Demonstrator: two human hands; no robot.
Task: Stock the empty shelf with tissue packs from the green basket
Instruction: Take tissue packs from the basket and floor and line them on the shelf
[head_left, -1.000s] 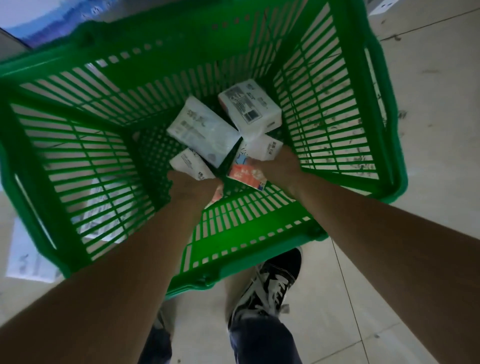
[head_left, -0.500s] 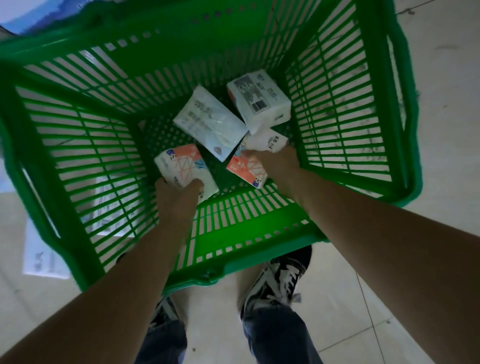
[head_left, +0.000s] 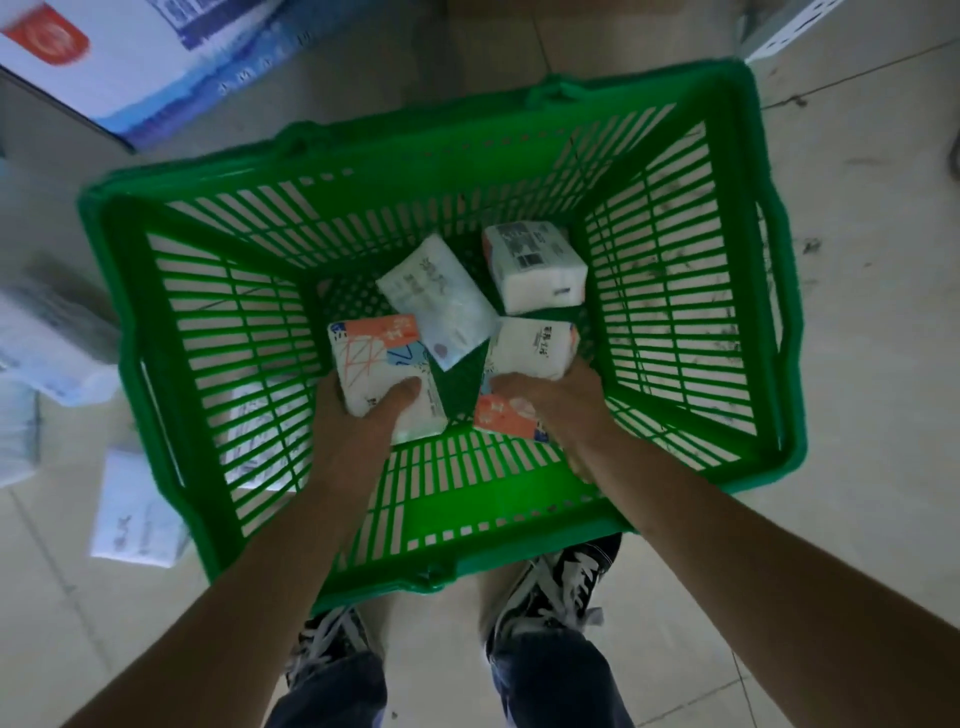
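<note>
Tissue packs both in hands already: left hand (head_left: 363, 415) grips orange-patterned pack (head_left: 382, 371), right hand (head_left: 550, 400) grips orange-edged pack (head_left: 524, 379). Spare two just beyond fingertips, deeper in green basket (head_left: 171, 332).

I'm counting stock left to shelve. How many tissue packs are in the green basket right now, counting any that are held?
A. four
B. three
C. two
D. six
A: the green basket holds four packs: the one in the left hand, the one in the right hand, the pale blue pack in the middle and the barcode pack at the far right.
</note>
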